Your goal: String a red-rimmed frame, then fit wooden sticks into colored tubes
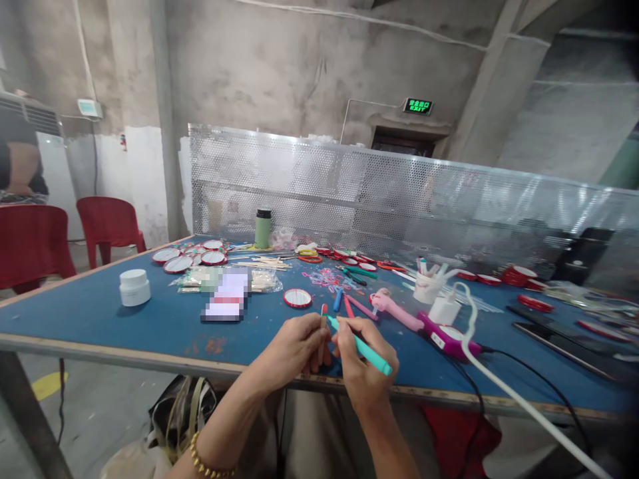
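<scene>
My left hand (297, 342) is closed around a small thin stick with a red tip (324, 309), held upright near the table's front edge. Its lower part is hidden by the fingers. In my right hand (367, 362) is a turquoise marker pen (373, 357), gripped like a pencil with its tip at the stick's upper end. Just beyond the hands lie a round white disc with a red rim (298, 298), a blue marker (338, 299) and a red marker (348, 307).
On the blue table (164, 339) are a white jar (134, 288), a phone (227, 296), a green bottle (263, 229), wooden sticks (269, 263) and a pink handheld device (399, 311). A white cable (529, 412) crosses the right side. Behind stands a perforated metal panel (319, 189).
</scene>
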Tool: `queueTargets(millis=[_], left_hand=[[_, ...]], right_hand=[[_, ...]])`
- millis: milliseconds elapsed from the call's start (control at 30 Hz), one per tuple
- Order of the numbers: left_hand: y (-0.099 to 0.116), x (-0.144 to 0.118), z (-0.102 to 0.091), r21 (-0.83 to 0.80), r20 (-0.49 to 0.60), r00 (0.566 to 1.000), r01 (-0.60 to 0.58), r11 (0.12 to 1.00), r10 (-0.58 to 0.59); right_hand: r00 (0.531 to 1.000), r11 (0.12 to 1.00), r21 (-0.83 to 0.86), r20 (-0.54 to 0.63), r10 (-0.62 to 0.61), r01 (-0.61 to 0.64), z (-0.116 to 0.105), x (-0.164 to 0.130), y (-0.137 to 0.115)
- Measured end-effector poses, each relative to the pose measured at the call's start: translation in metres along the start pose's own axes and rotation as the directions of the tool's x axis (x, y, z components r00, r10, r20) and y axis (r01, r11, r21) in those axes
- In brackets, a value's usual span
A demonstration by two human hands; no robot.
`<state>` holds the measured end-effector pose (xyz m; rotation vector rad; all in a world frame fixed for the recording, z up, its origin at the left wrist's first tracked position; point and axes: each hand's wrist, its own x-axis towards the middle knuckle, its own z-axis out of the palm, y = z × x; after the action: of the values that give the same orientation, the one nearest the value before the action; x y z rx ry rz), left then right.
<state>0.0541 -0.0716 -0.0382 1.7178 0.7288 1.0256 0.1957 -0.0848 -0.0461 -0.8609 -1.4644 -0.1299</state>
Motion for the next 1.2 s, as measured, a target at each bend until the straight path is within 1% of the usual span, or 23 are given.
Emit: queueTargets(millis=[167, 467, 767, 1200], left_hand=[[0.0007, -0.0002, -0.0002, 0.008, 0.003, 1.000, 0.016, 1.000, -0.016], [-0.0006, -0.0004, 0.0002, 0.014, -0.005, 1.000, 0.005, 1.000, -0.005], [-0.0004, 0.0002, 0.0006, 0.006, -0.009, 1.000, -0.012, 1.000, 0.012], [0.0016, 0.0001, -0.0001, 0.027, -0.007, 1.000, -0.005, 1.000, 0.005]], right_hand=[[1.000, 1.000, -0.001, 0.001, -0.002, 0.002, -0.0007, 0.0006, -0.0020], [1.000, 1.000, -0.010, 0.009, -0.023, 0.023, -0.0016, 0.0007, -0.0029], [0.996, 0.997, 0.013, 0.041, -0.076, 0.075, -0.0014, 0.0007, -0.0026], [0.996, 0.997, 0.010, 0.042, -0.076, 0.076, -0.0007, 0.0010, -0.0023]])
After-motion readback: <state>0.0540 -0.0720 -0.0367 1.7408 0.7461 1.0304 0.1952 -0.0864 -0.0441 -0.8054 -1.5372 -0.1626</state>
